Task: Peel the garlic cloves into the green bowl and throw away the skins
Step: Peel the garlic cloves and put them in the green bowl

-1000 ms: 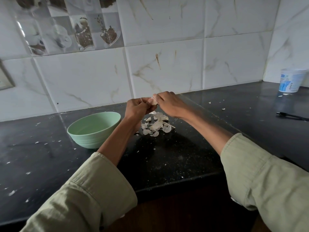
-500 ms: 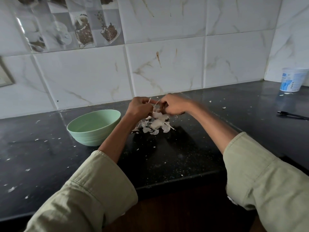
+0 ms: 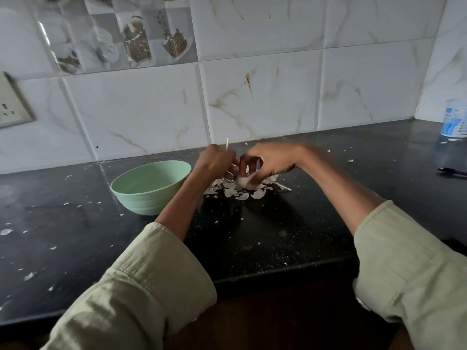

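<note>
On the dark counter (image 3: 252,243), the green bowl (image 3: 150,186) serves as landmark. Just right of it, the left hand (image 3: 216,161) is curled around a thin white stalk (image 3: 227,147). Further right, the right hand (image 3: 267,161) pinches a pale garlic clove (image 3: 244,181) low over the heap of skins (image 3: 249,192), the two hands nearly touching.

Green bowl (image 3: 150,187) just left of the hands, skin pile (image 3: 242,192) beneath them; bare countertop (image 3: 265,236) nearer.
</note>
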